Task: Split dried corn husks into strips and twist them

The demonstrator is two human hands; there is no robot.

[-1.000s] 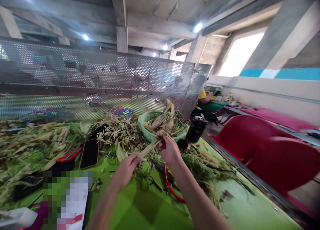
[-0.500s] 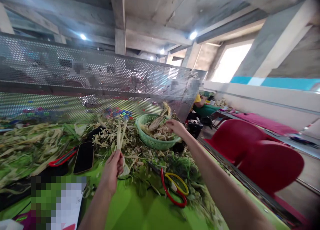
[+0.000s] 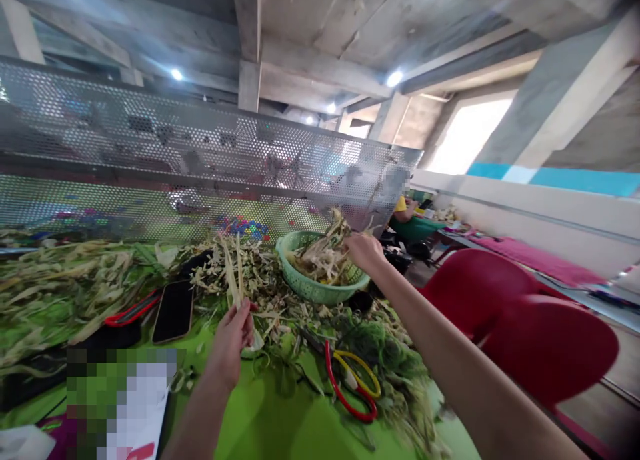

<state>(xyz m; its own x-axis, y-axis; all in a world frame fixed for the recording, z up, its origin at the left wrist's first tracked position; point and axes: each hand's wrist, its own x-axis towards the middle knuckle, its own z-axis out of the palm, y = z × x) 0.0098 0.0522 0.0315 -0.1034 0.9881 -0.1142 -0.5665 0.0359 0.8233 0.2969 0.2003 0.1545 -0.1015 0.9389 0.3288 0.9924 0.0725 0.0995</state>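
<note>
My left hand [image 3: 231,338] is closed on a few pale dried leaf strips [image 3: 231,270] that stand up from it over the green table [image 3: 280,427]. My right hand [image 3: 365,251] reaches out over the far rim of a green plastic basket [image 3: 315,288] filled with dried husk pieces; its fingers are curled at the pile, and what they hold is hidden. Scissors with red and yellow handles [image 3: 350,380] lie on the table between my arms.
Heaps of dried and green leaves [image 3: 65,293] cover the table's left and middle. A black phone [image 3: 174,311] lies among them. A perforated metal screen [image 3: 200,173] runs along the back. Red chairs [image 3: 530,327] stand to the right. Another person sits beyond the screen's end.
One second ago both hands held one strip between them. My right hand has since let go and reached to the basket; my left hand raised its strips upright.
</note>
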